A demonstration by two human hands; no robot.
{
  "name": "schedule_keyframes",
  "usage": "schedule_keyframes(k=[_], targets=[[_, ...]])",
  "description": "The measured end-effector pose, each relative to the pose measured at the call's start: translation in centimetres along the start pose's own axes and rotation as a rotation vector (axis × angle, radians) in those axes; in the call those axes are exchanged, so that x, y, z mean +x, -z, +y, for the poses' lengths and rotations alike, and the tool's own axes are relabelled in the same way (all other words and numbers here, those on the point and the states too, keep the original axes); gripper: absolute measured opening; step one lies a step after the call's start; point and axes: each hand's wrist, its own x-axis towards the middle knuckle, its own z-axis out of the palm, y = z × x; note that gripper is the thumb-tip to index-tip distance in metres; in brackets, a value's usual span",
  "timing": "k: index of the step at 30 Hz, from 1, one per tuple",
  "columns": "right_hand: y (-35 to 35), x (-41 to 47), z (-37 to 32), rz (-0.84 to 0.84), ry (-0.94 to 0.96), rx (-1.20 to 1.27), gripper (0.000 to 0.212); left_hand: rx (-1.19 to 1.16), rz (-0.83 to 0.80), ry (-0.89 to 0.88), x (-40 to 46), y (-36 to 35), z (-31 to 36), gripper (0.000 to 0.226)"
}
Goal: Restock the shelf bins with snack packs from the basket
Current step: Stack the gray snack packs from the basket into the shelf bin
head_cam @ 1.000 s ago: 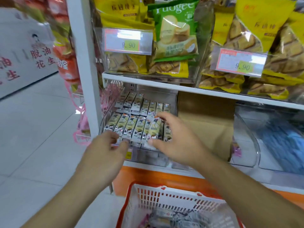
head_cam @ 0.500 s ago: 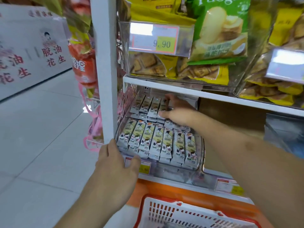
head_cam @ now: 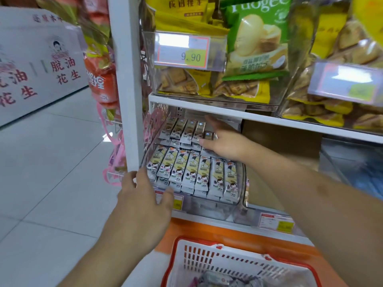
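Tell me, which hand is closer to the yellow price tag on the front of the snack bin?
Left. The left hand rests on the bin's front edge, right beside the price tag. The right hand reaches deep over the back row of snack packs.

A shop is shown, most likely a small grocery or supermarket aisle. White shelving [head_cam: 207, 109] is stocked with clear plastic bins [head_cam: 240, 183] in which rows of identical snack packs [head_cam: 190, 170] are laid, and larger yellow biscuit bags [head_cam: 186, 83] and a green bag [head_cam: 257, 38] are displayed above. Printed price tags [head_cam: 183, 51] marked 9.90 are clipped to the bin fronts. A red and white shopping basket [head_cam: 228, 259] is seen below, and stacked cartons [head_cam: 41, 65] printed in Chinese are set on the pale tiled floor [head_cam: 51, 183].
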Motion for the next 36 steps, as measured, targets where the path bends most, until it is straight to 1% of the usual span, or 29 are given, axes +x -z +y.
schedule_keyframes(k=[2, 4, 8, 11, 14, 16, 18, 19, 21, 23, 25, 26, 28, 31, 34, 36], targets=[[0.2, -2.7, -0.2, 0.012, 0.058, -0.001, 0.077, 0.020, 0.025, -0.070, -0.9, 0.1, 0.7, 0.065], [0.1, -5.8, -0.1, 0.016, 0.105, 0.005, 0.070, 0.020, 0.004, -0.135, -1.9, 0.1, 1.2, 0.060], [-1.6, -13.7, 0.8, 0.067, 0.262, 0.011, 0.051, 0.043, -0.138, -0.227, -3.9, -1.5, 1.5, 0.056], [-3.9, -19.5, 2.3, 0.073, 0.284, 0.030, 0.041, 0.124, -0.259, -0.261, -5.4, -4.6, 0.8, 0.054], [-7.4, -24.3, 6.0, -0.017, 0.183, 0.059, 0.034, 0.267, -0.385, -0.341, -6.8, -8.6, -1.3, 0.052], [-10.0, -26.9, 9.6, -0.118, 0.053, 0.082, 0.035, 0.364, -0.432, -0.394, -7.3, -11.0, -4.1, 0.059], [-12.7, -28.8, 13.3, -0.254, -0.120, 0.081, 0.040, 0.456, -0.435, -0.400, -7.2, -13.2, -7.7, 0.071], [-13.9, -29.3, 15.0, -0.312, -0.189, 0.070, 0.042, 0.483, -0.436, -0.380, -7.2, -14.1, -9.6, 0.077], [-16.3, -30.1, 18.0, -0.385, -0.293, 0.088, 0.045, 0.533, -0.469, -0.286, -7.6, -15.7, -12.7, 0.082], [-18.5, -30.7, 20.2, -0.442, -0.359, 0.101, 0.048, 0.532, -0.534, -0.193, -8.3, -17.4, -15.0, 0.089], [-20.7, -31.0, 21.7, -0.460, -0.400, 0.086, 0.050, 0.475, -0.577, -0.125, -8.9, -18.8, -16.0, 0.098], [-21.7, -31.2, 22.3, -0.457, -0.441, 0.085, 0.050, 0.427, -0.563, -0.118, -9.1, -19.4, -16.3, 0.099], [-23.7, -31.6, 23.2, -0.441, -0.488, 0.052, 0.046, 0.376, -0.534, -0.114, -9.0, -20.0, -16.7, 0.098], [-26.1, -32.4, 24.1, -0.406, -0.513, 0.028, 0.025, 0.348, -0.503, -0.101, -9.0, -20.4, -17.3, 0.094], [-27.5, -33.1, 24.6, -0.313, -0.567, 0.049, 0.023, 0.325, -0.501, -0.086, -9.1, -20.6, -17.3, 0.091], [-27.8, -33.3, 24.3, -0.286, -0.581, 0.059, 0.022, 0.328, -0.514, -0.074, -9.1, -20.6, -17.3, 0.089]])
